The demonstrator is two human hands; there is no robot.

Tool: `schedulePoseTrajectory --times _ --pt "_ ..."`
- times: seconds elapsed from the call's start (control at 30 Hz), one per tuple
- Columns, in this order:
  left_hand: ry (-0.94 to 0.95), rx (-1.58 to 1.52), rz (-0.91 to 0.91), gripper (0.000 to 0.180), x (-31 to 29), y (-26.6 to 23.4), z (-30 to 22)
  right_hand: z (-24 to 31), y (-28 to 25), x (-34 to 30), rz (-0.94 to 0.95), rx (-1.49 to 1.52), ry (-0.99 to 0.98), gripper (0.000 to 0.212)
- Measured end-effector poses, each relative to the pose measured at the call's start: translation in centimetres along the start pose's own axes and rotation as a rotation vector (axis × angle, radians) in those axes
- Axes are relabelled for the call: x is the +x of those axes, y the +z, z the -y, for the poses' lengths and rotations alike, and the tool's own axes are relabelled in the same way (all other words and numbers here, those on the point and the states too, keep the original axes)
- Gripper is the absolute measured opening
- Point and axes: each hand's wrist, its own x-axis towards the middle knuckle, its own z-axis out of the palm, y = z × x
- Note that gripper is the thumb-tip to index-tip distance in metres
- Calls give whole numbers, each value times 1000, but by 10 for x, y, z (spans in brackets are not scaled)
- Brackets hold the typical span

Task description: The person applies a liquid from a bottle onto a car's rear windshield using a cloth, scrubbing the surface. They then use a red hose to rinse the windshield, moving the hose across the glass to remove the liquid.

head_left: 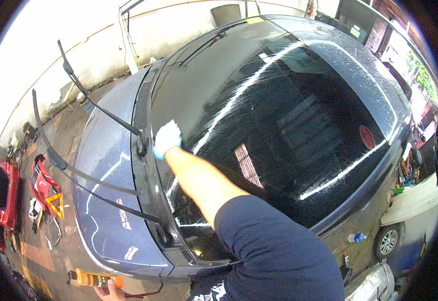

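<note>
I lean over a dark car's windshield (279, 115), which is wet and streaked. My right hand (168, 138), in a white glove with a blue cuff edge, presses on the glass near its lower left corner, beside the base of a raised wiper arm (96, 104). Whether the glove holds anything is hidden. A second wiper arm (73, 170) stands lifted off the glass over the blue-grey hood (106, 220). My left hand (109, 291) shows only partly at the bottom edge, gripping an orange bottle (91, 278) with a dark label below the hood's front.
Red car body parts (1, 193) and a red-and-yellow warning triangle (54, 204) lie on the floor at left. A pale wall (53, 40) runs behind. At right are a plastic bottle (357, 237), a car wheel (388, 242) and clutter.
</note>
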Motion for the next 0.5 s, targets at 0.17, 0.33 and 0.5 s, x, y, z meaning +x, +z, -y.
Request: schedulePoseTrajectory --times 0.17,0.33,0.5 --pt "-18 -152 -12 63 5 -44 18 -188 -229 -12 99 -295 55 38" --pt "110 -130 113 62 4 -89 45 -396 -360 -83 -211 -363 573 40" --pt "28 -140 10 62 -28 -94 21 -402 -404 -155 -217 -367 698 42"
